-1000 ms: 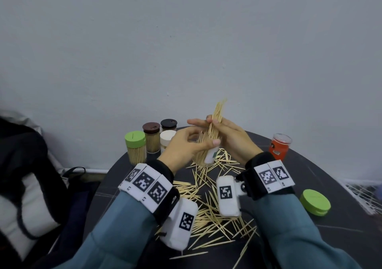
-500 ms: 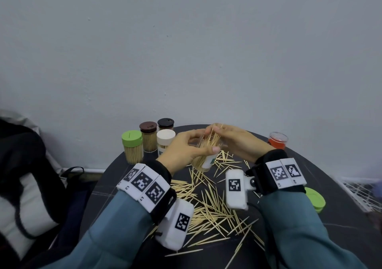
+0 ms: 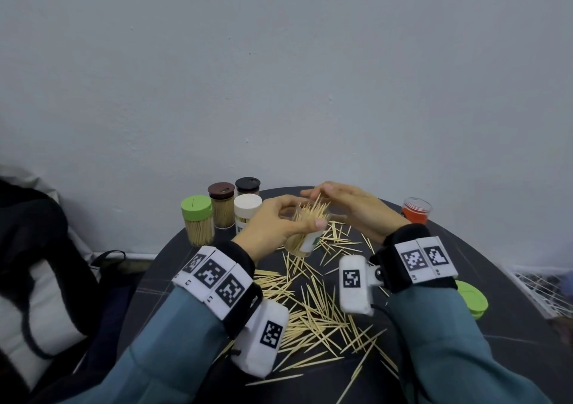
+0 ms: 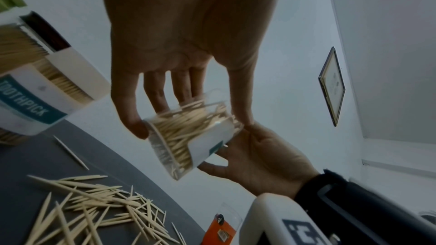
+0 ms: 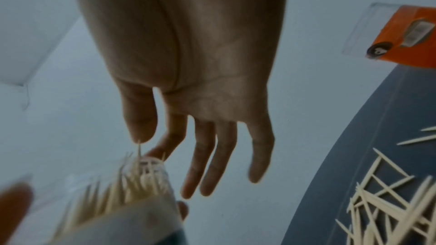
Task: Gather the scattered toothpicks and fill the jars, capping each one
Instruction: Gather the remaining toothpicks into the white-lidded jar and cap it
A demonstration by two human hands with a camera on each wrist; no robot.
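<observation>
The left hand [image 3: 273, 223] grips a tilted clear toothpick jar [image 4: 188, 137] above the dark tabletop [image 3: 496, 295], while the right hand [image 3: 353, 208], fingers straight, touches the toothpick tips [image 3: 313, 211] sticking out.

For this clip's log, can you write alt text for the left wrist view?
The left hand holds a tilted clear jar packed with toothpicks above a dark table, the open right hand beside it. Loose toothpicks litter the table, and a jar labelled TOOTHPICK stands at left.
</observation>
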